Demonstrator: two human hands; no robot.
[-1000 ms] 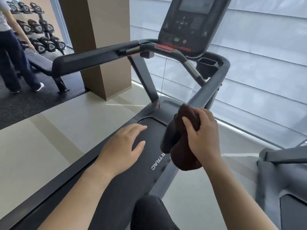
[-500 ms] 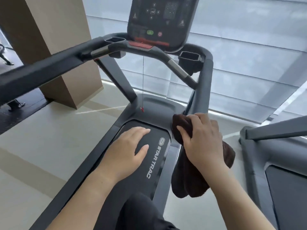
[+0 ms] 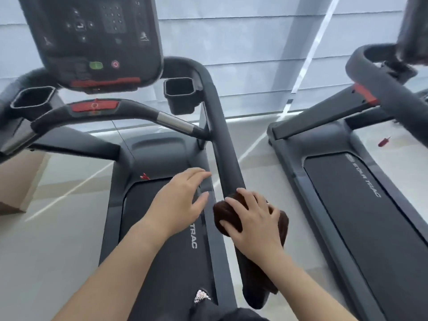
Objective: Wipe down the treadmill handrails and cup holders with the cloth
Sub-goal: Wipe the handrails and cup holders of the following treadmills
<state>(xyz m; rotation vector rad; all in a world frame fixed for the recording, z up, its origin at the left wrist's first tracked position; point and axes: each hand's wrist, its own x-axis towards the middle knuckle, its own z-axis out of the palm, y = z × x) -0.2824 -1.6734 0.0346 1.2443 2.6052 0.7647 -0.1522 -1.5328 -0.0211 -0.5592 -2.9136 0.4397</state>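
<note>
A dark brown cloth (image 3: 225, 215) is wrapped over the treadmill's right handrail (image 3: 222, 140), a long dark padded bar running toward me. My right hand (image 3: 256, 224) grips the cloth around the rail near its close end. My left hand (image 3: 179, 200) hovers just left of the rail above the belt, fingers relaxed, holding nothing. Two square black cup holders sit under the console: the right cup holder (image 3: 181, 95) beside the rail's far end and the left cup holder (image 3: 32, 99) at the far left. A curved front handlebar (image 3: 129, 110) with a red stop button crosses between them.
The console (image 3: 92, 40) hangs above the front bar. A second treadmill (image 3: 352, 205) stands close on the right, with a narrow strip of pale floor between. A red safety clip (image 3: 144, 176) lies at the belt's front. A brown pillar base (image 3: 16, 181) is at left.
My view has swung right and down over the right rail. My right hand with the cloth has slid along the handrail toward me. My left hand stayed open beside it.
</note>
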